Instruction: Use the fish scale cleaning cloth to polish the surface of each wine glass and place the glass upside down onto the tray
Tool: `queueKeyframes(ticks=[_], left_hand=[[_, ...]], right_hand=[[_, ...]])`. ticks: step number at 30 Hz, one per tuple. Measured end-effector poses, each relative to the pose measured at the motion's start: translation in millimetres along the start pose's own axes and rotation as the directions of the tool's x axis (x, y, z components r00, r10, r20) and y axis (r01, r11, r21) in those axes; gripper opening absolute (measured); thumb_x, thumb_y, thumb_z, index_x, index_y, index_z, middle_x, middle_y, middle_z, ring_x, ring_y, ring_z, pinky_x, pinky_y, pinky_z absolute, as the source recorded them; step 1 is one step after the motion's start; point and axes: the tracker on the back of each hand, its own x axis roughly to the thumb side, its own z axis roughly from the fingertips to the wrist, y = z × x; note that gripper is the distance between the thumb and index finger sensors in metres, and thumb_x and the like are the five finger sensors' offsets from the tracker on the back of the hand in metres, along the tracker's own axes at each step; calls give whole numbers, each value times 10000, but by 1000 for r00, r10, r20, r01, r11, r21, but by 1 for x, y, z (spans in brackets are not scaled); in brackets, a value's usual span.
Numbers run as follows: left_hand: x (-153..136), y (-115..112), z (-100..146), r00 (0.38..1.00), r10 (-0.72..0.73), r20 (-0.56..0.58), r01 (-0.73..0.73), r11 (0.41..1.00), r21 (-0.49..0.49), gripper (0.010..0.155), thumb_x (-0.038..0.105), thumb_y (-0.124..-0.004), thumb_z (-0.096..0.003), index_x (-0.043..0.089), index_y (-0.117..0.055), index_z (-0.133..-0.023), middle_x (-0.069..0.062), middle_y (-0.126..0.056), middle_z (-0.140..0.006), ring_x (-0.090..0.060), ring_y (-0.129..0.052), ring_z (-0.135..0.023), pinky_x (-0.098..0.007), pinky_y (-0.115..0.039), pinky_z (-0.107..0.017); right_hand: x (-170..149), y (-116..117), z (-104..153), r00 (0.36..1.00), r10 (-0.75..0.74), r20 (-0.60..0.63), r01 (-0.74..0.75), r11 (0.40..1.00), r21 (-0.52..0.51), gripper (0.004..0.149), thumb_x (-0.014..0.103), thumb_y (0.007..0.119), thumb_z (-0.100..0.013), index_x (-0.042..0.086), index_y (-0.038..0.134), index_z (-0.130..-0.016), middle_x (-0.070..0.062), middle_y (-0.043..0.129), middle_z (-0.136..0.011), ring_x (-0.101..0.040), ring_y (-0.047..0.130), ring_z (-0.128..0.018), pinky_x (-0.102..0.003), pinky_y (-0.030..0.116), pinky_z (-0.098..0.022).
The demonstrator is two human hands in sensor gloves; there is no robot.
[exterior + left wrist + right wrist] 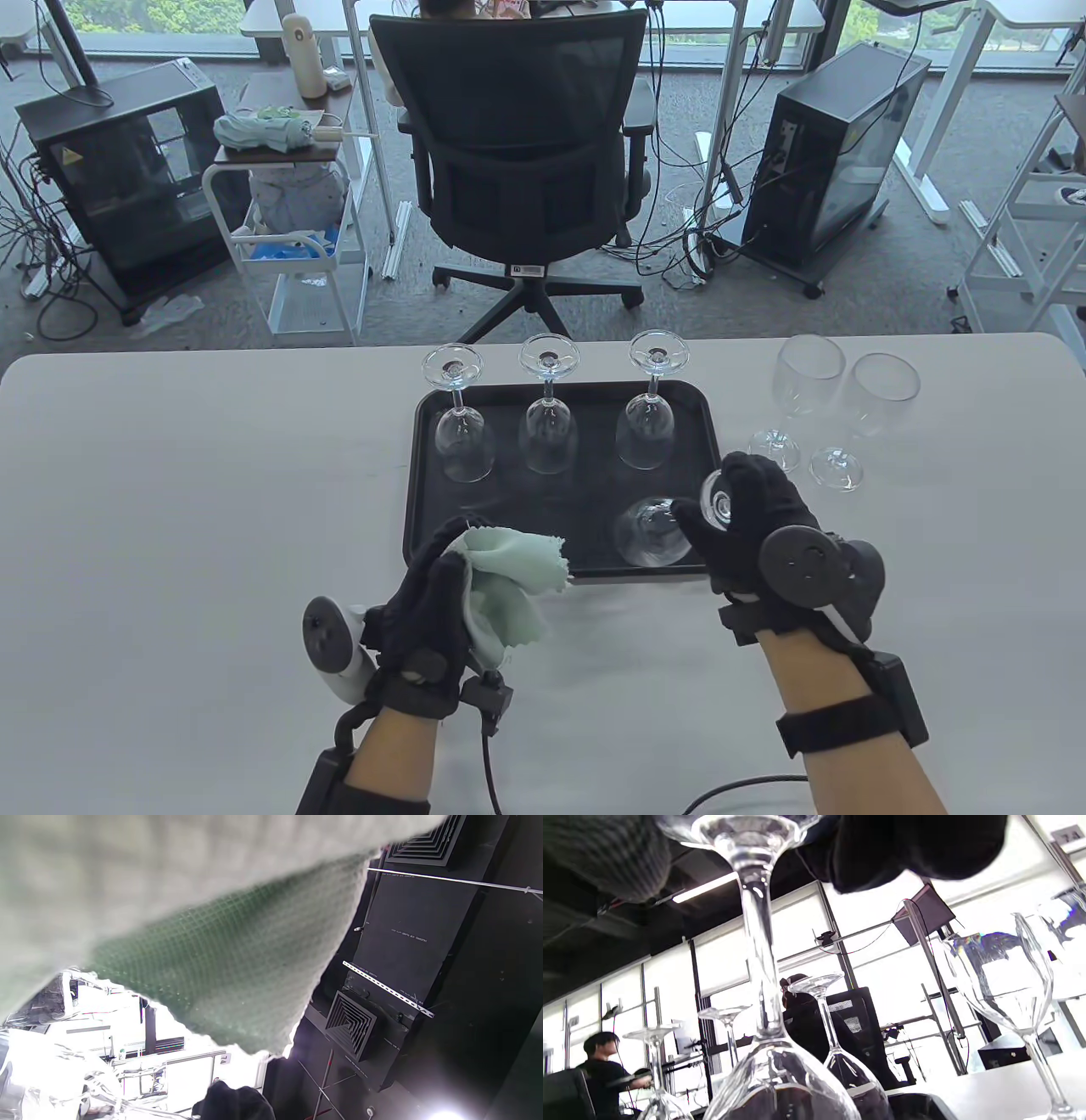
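A black tray (424, 509) holds three wine glasses upside down in its back row (464, 441) (549, 429) (650, 420). My right hand (721, 505) pinches the foot of a fourth glass (652, 533), held upside down over the tray's front right; I cannot tell whether its rim touches the tray. In the right wrist view its stem (759, 963) hangs from my fingers (916, 844). My left hand (441, 586) grips a bunched pale green cloth (509, 586) in front of the tray. That cloth (212, 942) fills most of the left wrist view.
Two more wine glasses (806, 378) (882, 399) stand upright on the white table (170, 509) right of the tray, close to my right hand; one shows in the right wrist view (1009, 984). An office chair (517, 153) stands beyond the table's far edge.
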Motion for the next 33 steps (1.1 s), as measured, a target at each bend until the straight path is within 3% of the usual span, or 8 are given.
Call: queueKeyframes(ticks=[6, 11, 16, 20, 22, 24, 28, 33], left_hand=[[1, -1, 0, 1000, -1, -4, 1, 1000, -4, 533, 553, -636, -597, 253, -652, -1038, -67, -636, -1121, -386, -702, -983, -625, -753, -613], [2, -1, 0, 1000, 6, -6, -6, 1000, 0, 533, 553, -635, -598, 254, -651, -1039, -64, -636, -1122, -384, -701, -985, -624, -752, -615], [2, 0, 0, 1000, 4, -3, -4, 1000, 4, 534, 555, -634, -598, 256, -650, -1040, -63, -635, -1123, -385, -699, -986, -624, -751, -616], [2, 1, 0, 1000, 15, -5, -15, 1000, 13, 532, 554, -632, -598, 256, -651, -1040, -63, -637, -1123, -385, -698, -987, -624, -750, -617], [2, 2, -1, 1000, 19, -2, -19, 1000, 13, 533, 552, -627, -600, 254, -649, -1042, -62, -636, -1125, -386, -696, -988, -625, -747, -619], [3, 2, -1, 1000, 18, 3, -18, 1000, 16, 533, 548, -623, -601, 252, -648, -1043, -62, -635, -1126, -387, -694, -989, -627, -745, -620], [4, 3, -2, 1000, 18, 11, -19, 1000, 21, 531, 545, -620, -601, 250, -652, -1042, -61, -641, -1124, -388, -693, -990, -629, -744, -621], [5, 5, -1, 1000, 16, 13, -16, 999, 31, 532, 543, -621, -600, 245, -657, -1040, -61, -648, -1122, -389, -695, -990, -630, -741, -624]], right_hand=[[23, 18, -27, 988, 154, 16, -154, 979, 134, 719, 701, 843, -442, 260, 575, -942, -196, 643, -972, -319, 868, -609, -455, 835, -396], [6, 29, -37, 982, -36, -188, 89, 955, 284, 790, 705, 811, -444, 298, 527, -1060, -189, 412, -1143, -534, 584, -948, -616, 691, -601], [-12, 28, -31, 973, -145, -177, 194, 935, 297, 752, 684, 789, -450, 364, 524, -1077, -144, 305, -1169, -464, 324, -1037, -671, 511, -677], [-37, 6, -21, 952, -260, -162, 281, 953, 117, 865, 717, 762, -444, 371, 311, -1096, -133, 240, -1169, -445, 299, -1044, -672, 481, -688], [-69, -2, -11, 918, -311, -245, 316, 949, -20, 904, 721, 765, -450, 345, 252, -1093, -132, 260, -1164, -441, 323, -1036, -657, 491, -692], [-110, 1, 7, 818, -375, -437, 356, 926, -128, 962, 725, 768, -454, 303, 169, -1078, -143, 222, -1150, -446, 301, -1023, -652, 481, -689], [-178, 44, 43, 449, -446, -774, 509, 840, -189, 1042, 692, 825, -447, 238, 110, -1054, -164, 178, -1136, -475, 238, -1005, -672, 432, -683], [-211, 79, 46, 304, -405, -862, 583, 795, -168, 1055, 671, 847, -443, 251, 100, -1058, -163, 139, -1134, -464, 62, -971, -681, 282, -678]])
